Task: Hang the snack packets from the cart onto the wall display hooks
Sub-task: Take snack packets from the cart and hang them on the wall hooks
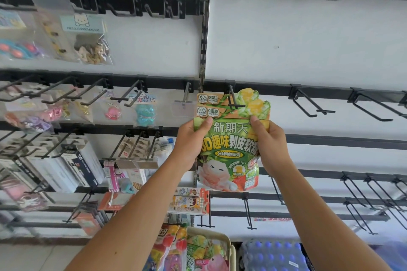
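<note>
green snack packet held up at a wall hook

white wall [308, 39] with black rails and rows of black hooks fills the view. against it, a green snack packet [229, 147] is held upright with its top edge at a display hook [233, 99] on the middle rail; the hook's rod crosses the front of the packet's upper part. whether the rod passes through the hang hole cannot be told. the left hand [189, 141] makes a grip on the packet's left edge, thumb on the printed front and fingers behind. the right hand [271, 141] pinches the right edge the same way. just left of the packet a clear price tag holder [184, 108] hangs from the neighbouring hook. further left, small toy and trinket bags [88, 46] hang on hooks. below, at the bottom edge, a cream cart basket [222, 237] holds more snack packets [198, 253], with a blue-capped bottle pack [271, 253] beside it.
</note>
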Tool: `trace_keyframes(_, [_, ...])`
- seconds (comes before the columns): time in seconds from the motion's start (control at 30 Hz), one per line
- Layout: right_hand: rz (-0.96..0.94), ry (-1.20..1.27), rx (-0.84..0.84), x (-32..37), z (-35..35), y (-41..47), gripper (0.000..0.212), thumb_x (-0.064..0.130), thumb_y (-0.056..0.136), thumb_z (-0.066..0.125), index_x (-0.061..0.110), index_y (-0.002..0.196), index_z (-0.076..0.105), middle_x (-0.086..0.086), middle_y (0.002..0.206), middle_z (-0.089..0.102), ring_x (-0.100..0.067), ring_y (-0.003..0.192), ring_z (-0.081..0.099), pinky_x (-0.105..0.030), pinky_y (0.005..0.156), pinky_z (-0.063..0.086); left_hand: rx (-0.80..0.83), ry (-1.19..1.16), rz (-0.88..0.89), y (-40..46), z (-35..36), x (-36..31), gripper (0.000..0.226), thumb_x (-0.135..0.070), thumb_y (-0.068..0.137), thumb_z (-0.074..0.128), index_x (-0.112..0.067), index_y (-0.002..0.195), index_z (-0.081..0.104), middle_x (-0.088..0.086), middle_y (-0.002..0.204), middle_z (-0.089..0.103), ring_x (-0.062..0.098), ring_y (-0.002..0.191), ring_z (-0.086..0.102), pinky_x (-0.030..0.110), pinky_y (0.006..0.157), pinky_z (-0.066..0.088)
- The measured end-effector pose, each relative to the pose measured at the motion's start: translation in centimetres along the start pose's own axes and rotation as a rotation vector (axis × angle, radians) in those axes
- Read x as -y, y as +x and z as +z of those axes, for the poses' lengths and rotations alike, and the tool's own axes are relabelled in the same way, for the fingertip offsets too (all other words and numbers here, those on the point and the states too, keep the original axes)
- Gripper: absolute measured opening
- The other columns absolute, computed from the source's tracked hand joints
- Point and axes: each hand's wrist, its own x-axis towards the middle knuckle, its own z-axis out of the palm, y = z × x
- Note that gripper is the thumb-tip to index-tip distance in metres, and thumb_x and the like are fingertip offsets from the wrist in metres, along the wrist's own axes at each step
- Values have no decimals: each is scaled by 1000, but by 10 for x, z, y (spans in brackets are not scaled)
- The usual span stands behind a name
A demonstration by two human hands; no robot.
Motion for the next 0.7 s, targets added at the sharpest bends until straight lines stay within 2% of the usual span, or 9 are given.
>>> trace_keyframes(0.43, [8,45,-12,2,0,7,26,29,101,55,6,101,68,-10,91,77,-26,82,75,-35,66,61,2,16,-3,5,3,-3,21,-28,98,60,-10,102,71,5,97,77,22,93,74,45,90,58])
trace_keyframes(0.57, [15,69,-16,2,1,8,26,28,100,56,5,102,69,-10,91,77,-27,84,75,-36,67,61,1,27,-5,5,2,-4,25,-29,98,61,-6,101,71,9,98,77,25,95,73,46,92,57])
trace_keyframes(0.7, [28,71,-21,5,2,10,21,27,99,57,10,95,69,-9,89,77,-27,82,75,-36,67,61,-3,-7,-19,6,2,-4,38,-32,95,64,5,105,67,19,104,73,34,99,71,55,97,52])
